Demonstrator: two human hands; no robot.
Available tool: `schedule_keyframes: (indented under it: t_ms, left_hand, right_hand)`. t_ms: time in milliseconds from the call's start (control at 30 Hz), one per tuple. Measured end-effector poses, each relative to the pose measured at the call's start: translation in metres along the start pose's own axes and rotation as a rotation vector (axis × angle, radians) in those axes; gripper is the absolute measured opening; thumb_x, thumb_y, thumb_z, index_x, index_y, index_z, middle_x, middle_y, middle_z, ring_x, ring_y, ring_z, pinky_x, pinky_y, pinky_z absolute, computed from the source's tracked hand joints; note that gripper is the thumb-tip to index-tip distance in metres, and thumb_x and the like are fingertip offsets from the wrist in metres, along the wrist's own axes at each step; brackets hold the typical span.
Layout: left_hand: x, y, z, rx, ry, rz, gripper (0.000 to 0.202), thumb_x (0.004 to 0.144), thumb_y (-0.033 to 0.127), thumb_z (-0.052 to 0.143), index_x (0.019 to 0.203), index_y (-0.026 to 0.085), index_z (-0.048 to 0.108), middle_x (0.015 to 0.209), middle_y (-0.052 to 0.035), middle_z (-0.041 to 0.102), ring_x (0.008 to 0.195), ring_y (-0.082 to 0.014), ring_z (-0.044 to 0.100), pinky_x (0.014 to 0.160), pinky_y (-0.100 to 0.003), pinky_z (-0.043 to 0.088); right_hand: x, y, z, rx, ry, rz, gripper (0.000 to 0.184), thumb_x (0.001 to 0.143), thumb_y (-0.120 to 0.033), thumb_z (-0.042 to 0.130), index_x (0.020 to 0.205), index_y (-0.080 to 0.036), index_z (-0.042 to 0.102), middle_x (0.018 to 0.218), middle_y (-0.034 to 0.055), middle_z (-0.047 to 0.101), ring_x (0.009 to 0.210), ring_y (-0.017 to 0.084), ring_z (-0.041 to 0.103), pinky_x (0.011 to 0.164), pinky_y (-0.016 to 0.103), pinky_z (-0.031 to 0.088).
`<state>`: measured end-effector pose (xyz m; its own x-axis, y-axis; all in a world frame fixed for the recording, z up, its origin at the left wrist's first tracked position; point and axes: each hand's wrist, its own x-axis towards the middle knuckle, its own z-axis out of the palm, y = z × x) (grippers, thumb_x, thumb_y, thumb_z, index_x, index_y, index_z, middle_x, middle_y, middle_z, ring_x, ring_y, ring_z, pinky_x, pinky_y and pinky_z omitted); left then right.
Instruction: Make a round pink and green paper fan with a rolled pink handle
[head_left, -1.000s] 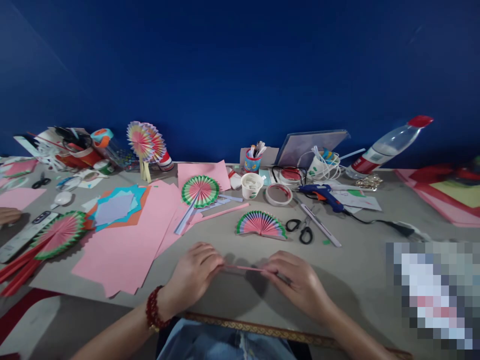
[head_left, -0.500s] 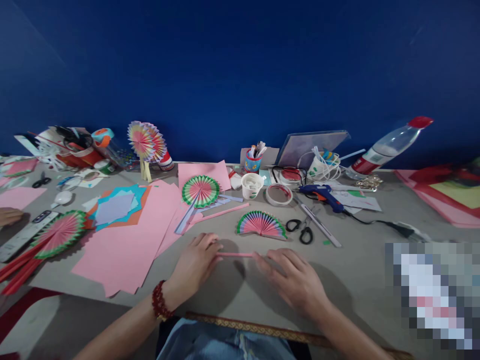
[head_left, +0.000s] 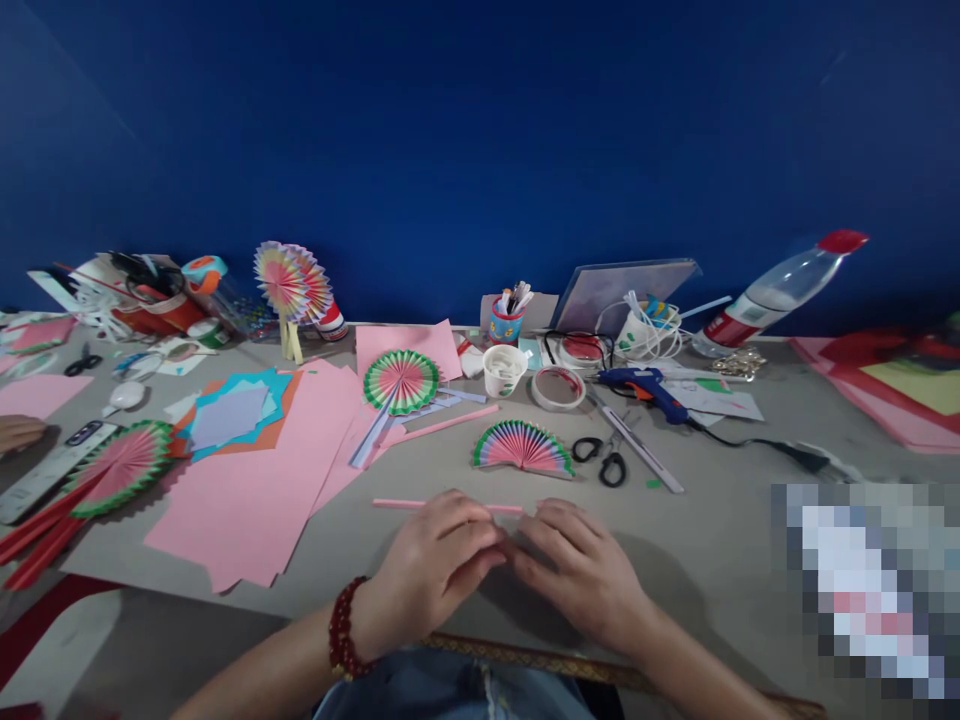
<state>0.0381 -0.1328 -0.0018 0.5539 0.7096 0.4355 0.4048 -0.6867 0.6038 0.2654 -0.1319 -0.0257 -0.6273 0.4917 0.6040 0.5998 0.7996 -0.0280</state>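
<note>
A thin pink paper strip [head_left: 397,503] lies crosswise on the table, just beyond my hands and partly covered by my left fingers. My left hand [head_left: 439,560], with a dark red bead bracelet at the wrist, is closed, its fingers curled toward the thumb; whatever they pinch is hidden. My right hand [head_left: 581,570] rests close beside it with bent fingers a little apart and nothing visible in them. The fingertips of both hands nearly meet. Behind the strip stands a half-round pleated paper fan [head_left: 523,447] in pink, purple and green, beside black-handled scissors [head_left: 602,462].
Pink paper sheets [head_left: 247,510] and a round pleated fan [head_left: 401,383] lie to the left. A paper cup [head_left: 505,371], a tape roll [head_left: 558,389], a blue glue gun [head_left: 649,390] and a leaning bottle [head_left: 780,290] stand behind. Another person's hand [head_left: 19,433] shows far left.
My hands have come off the ends of the pink strip and drawn together, nearer to me. The left moved right; the strip now lies behind them with its left end uncovered.
</note>
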Motion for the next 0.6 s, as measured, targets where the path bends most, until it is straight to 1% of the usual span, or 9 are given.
schedule_keyframes:
  t_ms: [133,200,300,367,467,533,600]
  left_hand:
    - [-0.010,0.000,-0.001,0.017,0.001,0.032,0.011,0.094,0.016,0.060,0.104,0.018,0.063,0.095,-0.0056,0.069,0.090,-0.0166,0.063,0.087,-0.031,0.051]
    - [-0.015,0.001,-0.001,-0.011,0.009,0.009,0.008,0.094,0.015,0.061,0.100,0.019,0.064,0.094,-0.0047,0.070,0.089,-0.0158,0.064,0.087,-0.030,0.051]
    - [-0.021,0.001,-0.001,-0.119,0.009,-0.067,0.005,0.093,0.016,0.061,0.095,0.020,0.064,0.091,-0.0030,0.072,0.087,-0.0143,0.065,0.082,-0.026,0.051]
    - [-0.022,0.000,-0.003,-0.197,-0.044,-0.149,0.005,0.093,0.018,0.062,0.091,0.020,0.065,0.088,-0.0016,0.072,0.084,-0.0133,0.065,0.080,-0.024,0.050]
    - [-0.020,-0.001,-0.008,-0.266,-0.175,-0.294,0.007,0.092,0.020,0.064,0.086,0.020,0.067,0.084,0.0000,0.072,0.080,-0.0124,0.066,0.077,-0.022,0.049]
    - [-0.017,-0.001,-0.013,-0.282,-0.264,-0.377,0.005,0.090,0.020,0.065,0.086,0.021,0.068,0.084,0.0014,0.072,0.080,-0.0122,0.066,0.076,-0.021,0.048]
    - [-0.014,-0.001,-0.018,-0.260,-0.337,-0.418,0.002,0.089,0.020,0.066,0.087,0.021,0.068,0.086,0.0025,0.071,0.082,-0.0124,0.066,0.077,-0.021,0.047]
  right_hand:
    - [0.000,-0.005,0.001,0.031,0.006,-0.013,0.012,0.093,-0.021,0.065,0.088,-0.029,0.071,0.093,-0.0011,0.070,0.089,0.017,0.058,0.098,0.035,0.047]
    - [-0.002,-0.007,0.003,0.043,0.000,-0.026,0.010,0.092,-0.021,0.066,0.092,-0.030,0.072,0.097,-0.0013,0.070,0.089,0.016,0.058,0.099,0.036,0.047]
    - [-0.005,-0.008,0.005,0.064,0.018,-0.055,0.010,0.093,-0.023,0.066,0.097,-0.030,0.071,0.102,-0.0008,0.070,0.091,0.016,0.057,0.101,0.038,0.046]
    - [-0.006,-0.008,0.006,0.093,0.011,-0.093,0.010,0.093,-0.023,0.065,0.100,-0.029,0.071,0.104,-0.0003,0.071,0.092,0.016,0.057,0.103,0.039,0.045]
    - [-0.007,-0.008,0.005,0.126,-0.050,-0.151,0.017,0.095,-0.023,0.062,0.108,-0.029,0.070,0.105,-0.0001,0.071,0.092,0.016,0.057,0.104,0.038,0.044]
    - [-0.008,-0.008,0.004,0.136,-0.072,-0.172,0.020,0.096,-0.022,0.059,0.112,-0.029,0.069,0.104,0.0001,0.071,0.093,0.016,0.057,0.104,0.038,0.044]
    - [-0.008,-0.009,0.003,0.142,-0.092,-0.183,0.022,0.097,-0.022,0.057,0.115,-0.028,0.068,0.104,0.0008,0.070,0.095,0.016,0.058,0.103,0.038,0.045]
